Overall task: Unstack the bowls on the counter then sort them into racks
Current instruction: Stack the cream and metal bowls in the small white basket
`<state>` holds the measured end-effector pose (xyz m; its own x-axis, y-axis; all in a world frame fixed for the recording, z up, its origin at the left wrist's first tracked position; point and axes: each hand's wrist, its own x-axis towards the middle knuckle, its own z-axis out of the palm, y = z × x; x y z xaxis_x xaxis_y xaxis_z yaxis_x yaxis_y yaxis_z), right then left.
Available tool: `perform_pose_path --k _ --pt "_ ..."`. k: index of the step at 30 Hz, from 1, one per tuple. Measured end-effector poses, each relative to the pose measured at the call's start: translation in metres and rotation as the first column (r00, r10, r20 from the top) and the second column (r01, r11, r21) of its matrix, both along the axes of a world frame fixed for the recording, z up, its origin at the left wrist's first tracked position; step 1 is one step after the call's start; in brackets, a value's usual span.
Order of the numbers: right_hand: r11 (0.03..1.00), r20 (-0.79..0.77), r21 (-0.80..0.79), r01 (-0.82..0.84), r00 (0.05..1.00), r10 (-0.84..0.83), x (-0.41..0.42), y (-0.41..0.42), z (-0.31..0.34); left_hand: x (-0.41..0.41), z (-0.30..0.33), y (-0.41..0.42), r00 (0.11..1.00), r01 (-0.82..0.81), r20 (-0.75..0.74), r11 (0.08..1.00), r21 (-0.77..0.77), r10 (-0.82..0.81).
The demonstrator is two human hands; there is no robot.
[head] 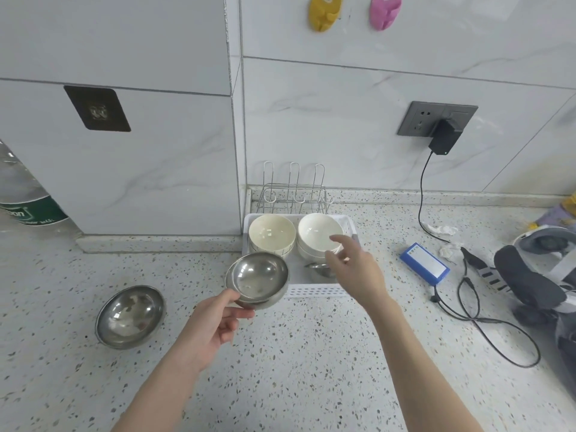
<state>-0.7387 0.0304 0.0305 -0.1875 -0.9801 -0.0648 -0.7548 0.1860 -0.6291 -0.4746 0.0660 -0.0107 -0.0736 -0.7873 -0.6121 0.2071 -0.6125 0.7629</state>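
Note:
My left hand (215, 322) grips a small steel bowl (257, 280) by its near rim and holds it in the air at the front left corner of the white rack tray (314, 291). The held bowl looks like two nested ones. My right hand (355, 269) hovers open over the tray, fingers spread above a steel bowl (318, 269) lying in it. Two stacks of white bowls stand at the tray's back: a cream stack (271, 235) on the left and a whiter stack (318, 235) on the right. A larger steel bowl (130, 316) rests on the counter to the left.
A wire rack (294, 194) stands behind the tray against the wall. To the right lie a blue battery pack (424, 263), a black cable (486, 322) and a headset (536, 275). A charger (442, 138) is plugged into the wall socket. A plastic bottle (21, 194) stands at far left.

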Motion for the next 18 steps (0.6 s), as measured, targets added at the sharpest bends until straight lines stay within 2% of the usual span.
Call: perform_pose_path --k 2,5,9,13,16,18 --pt "0.980 0.201 -0.054 -0.189 0.960 0.196 0.015 0.023 -0.003 -0.001 0.003 -0.007 0.999 0.008 -0.033 1.000 0.024 -0.007" --pt "0.933 0.165 -0.037 -0.359 0.918 0.360 0.031 0.037 -0.012 -0.004 0.007 -0.017 0.998 0.051 -0.040 0.998 0.045 -0.049" --pt "0.930 0.089 -0.097 -0.354 0.928 0.362 0.042 0.032 -0.027 -0.006 0.010 -0.026 0.993 0.114 -0.019 0.992 0.054 -0.113" --pt "0.939 0.111 -0.081 -0.335 0.933 0.342 0.041 0.023 -0.030 -0.003 0.012 -0.030 0.986 0.165 0.029 0.985 0.050 -0.166" --pt "0.944 0.100 -0.037 -0.327 0.939 0.329 0.039 0.017 -0.023 -0.004 0.015 -0.032 0.956 0.236 0.173 0.972 0.016 -0.235" --pt "0.951 0.090 -0.001 -0.308 0.947 0.307 0.037 0.012 -0.019 -0.008 0.018 -0.033 0.920 0.237 0.332 0.970 -0.053 -0.207"
